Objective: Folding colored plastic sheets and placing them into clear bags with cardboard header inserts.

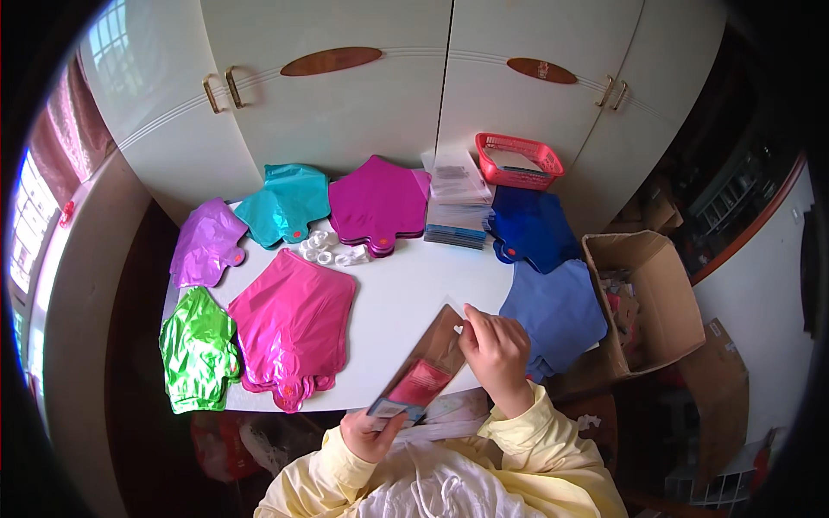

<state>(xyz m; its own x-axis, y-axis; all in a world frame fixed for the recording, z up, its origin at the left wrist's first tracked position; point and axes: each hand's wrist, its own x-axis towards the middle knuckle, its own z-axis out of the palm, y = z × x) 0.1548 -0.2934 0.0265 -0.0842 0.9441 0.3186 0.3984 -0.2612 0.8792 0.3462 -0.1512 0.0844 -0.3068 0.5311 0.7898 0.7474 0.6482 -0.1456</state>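
Observation:
A long clear plastic packet (439, 350) is tilted in front of me, over the near edge of the white table (414, 302). In its lower part shows something folded and pinkish-red (421, 381), with a blue-and-white printed part below it. My left hand (371, 435) is closed round the packet's bottom end, thumb on top. My right hand (496, 352) pinches the packet's upper end beside a small white heart shape. To the left lies a stack of flat pink foil balloons (294, 319). Flat light-blue foil balloons (557, 315) lie just right of my right hand.
Around the table lie green (199, 350), lilac (207, 242), teal (287, 205), magenta (380, 200) and dark-blue (537, 229) foil balloons. White ribbon rolls (324, 249), stacked packets (460, 203) and a red basket (521, 180) stand behind. An open cardboard box (665, 302) is at right.

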